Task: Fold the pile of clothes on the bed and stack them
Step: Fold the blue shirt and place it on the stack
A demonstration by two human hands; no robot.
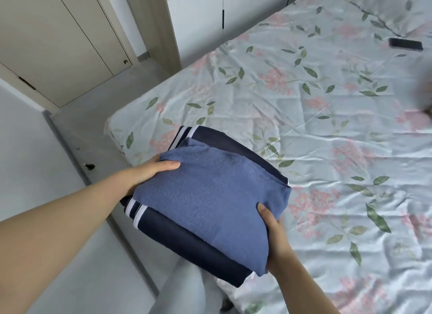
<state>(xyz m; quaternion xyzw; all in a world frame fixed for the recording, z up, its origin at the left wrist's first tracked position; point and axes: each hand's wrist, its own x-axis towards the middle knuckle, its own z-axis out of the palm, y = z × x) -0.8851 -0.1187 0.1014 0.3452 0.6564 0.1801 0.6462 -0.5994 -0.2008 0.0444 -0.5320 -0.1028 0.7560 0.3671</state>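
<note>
**Head view: both grips on a folded stack at the bed corner**

I see two folded items stacked: blue garment [210, 196] on top, navy garment [187, 250] with white stripes underneath, its edges showing at the far and near sides. Left grip [145, 173] clasps the stack's left edge, thumb lying on the blue garment, fingers hidden below. Right grip [274, 239] clasps the near-right corner, thumb pressed on the blue fabric, fingers tucked under. The stack is at the near-left corner of the bed [304, 98], partly past the mattress edge over the floor [93, 131]. I can't tell whether it rests on the sheet or is lifted. Sheet is floral and wrinkled. Dark phone [405, 44] lies far up the bed, well apart from the stack. White cabinet [198, 21] stands beyond the bed's far-left side.
</note>
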